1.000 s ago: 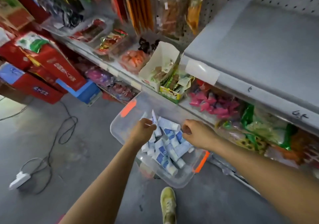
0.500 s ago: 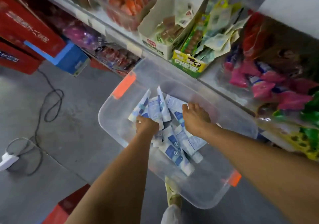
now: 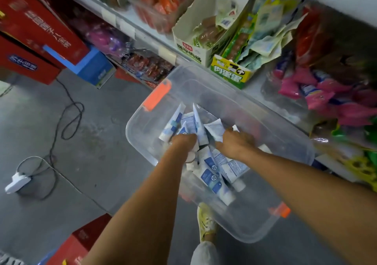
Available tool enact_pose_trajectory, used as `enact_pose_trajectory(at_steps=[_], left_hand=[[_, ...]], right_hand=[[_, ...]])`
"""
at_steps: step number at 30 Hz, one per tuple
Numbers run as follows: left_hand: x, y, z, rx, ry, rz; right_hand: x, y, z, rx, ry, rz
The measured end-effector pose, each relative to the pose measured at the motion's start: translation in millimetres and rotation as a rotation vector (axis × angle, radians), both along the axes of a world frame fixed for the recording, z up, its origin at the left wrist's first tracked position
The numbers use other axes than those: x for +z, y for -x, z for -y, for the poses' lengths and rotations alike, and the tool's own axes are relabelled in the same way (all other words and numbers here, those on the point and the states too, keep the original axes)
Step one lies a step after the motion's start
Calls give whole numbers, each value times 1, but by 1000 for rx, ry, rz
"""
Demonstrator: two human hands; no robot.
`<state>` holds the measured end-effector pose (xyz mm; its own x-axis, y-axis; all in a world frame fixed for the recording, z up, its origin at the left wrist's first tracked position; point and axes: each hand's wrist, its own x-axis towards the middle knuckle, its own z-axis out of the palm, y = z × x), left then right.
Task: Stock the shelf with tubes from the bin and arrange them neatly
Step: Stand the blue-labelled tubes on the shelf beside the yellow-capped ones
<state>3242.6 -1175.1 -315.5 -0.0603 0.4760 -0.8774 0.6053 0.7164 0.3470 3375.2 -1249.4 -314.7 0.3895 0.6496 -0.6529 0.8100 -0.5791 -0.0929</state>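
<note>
Floor bin (image 3: 255, 219), tubes (image 3: 191, 121) in left hand (image 3: 183, 141)

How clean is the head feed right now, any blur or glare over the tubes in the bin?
Head view: motion blur smears the pink packets and softens the left hand and right hand; tubes read white and blue, print illegible. Head view: the clear bin shows a dull sheen, no hard glare. Head view: wide-angle bend curves the shelf edge.

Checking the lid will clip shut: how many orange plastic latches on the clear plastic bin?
2: one orange latch on the clear bin's far-left end, one on its near-right end. The forearms cover some rim, so more may hide.
</note>
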Motion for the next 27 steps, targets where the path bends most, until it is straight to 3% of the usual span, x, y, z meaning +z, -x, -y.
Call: enact_pose_trajectory(at_steps=[4,9,15,27], left_hand=[[41,0,35,112,-56,153],[101,-9,83,233,-158,277],[171,-34,161,212,-266,390],[314,-102,345,-28,-528,552]], right_hand=[[41,-11,28,-149,-136,-133],[102,-21,77,-632,-258,-715],[176,-41,166,-841,-351,-1127],[324,-104,367,-797,-644,-1208]])
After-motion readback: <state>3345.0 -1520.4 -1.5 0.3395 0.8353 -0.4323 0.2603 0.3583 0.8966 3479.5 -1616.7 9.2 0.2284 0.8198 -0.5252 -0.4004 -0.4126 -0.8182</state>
